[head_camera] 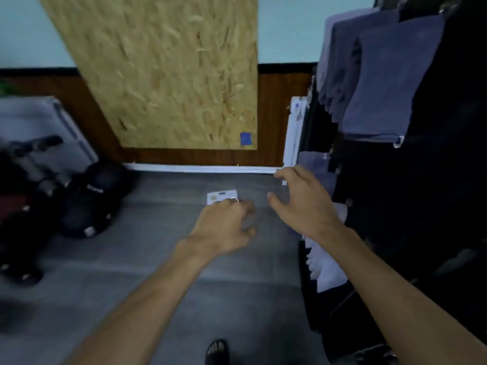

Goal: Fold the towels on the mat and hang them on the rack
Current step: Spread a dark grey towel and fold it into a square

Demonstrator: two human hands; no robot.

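Hanging folded grey towels [379,83] on rack | left hand [224,225] loosely curled, empty | right hand [303,204] spread, empty

A chipboard panel [168,75] leans against the wall; right of the panel, folded towels [379,83] hang on a rack [311,122]. Left of the panel sit a case [39,127] and bags [89,204]. Before the panel, both hands [224,225] [303,201] hover above the floor [158,272] and a card [221,196].

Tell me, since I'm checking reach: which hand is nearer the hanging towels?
Right. The empty right hand hovers beside the dark rack of folded blue-grey towels; the left hand is further left, over the grey floor.
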